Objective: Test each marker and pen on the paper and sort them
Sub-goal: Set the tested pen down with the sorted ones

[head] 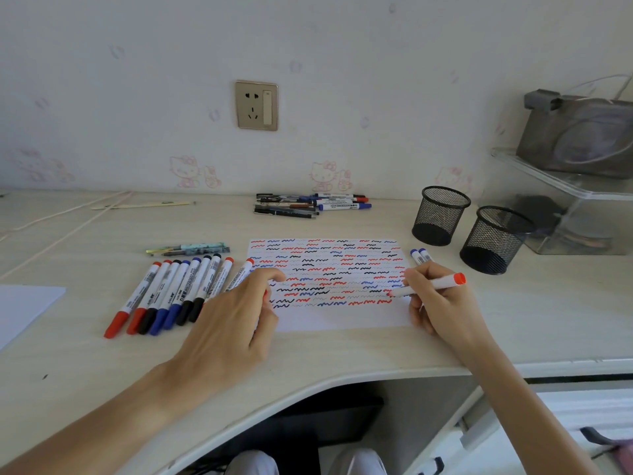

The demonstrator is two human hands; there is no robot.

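Note:
A white paper (342, 318) covered in red, blue and black squiggles lies in the middle of the desk. My right hand (442, 306) grips an uncapped red marker (442, 284), its tip touching the paper's right edge beside the lowest row. My left hand (233, 323) rests at the paper's left edge with its fingers curled; a bit of red, perhaps the cap, peeks out by them. Several capped markers (171, 293) lie in a row to the left. Two blue markers (420, 257) lie right of the paper. A mixed pile of pens and markers (308, 204) sits at the back.
Two black mesh cups (440, 216) (495, 240) stand at the right. A few pens (191, 249) lie above the marker row. Another white sheet (20, 308) is at the far left. A clear shelf (565, 186) with a grey bag is at the back right.

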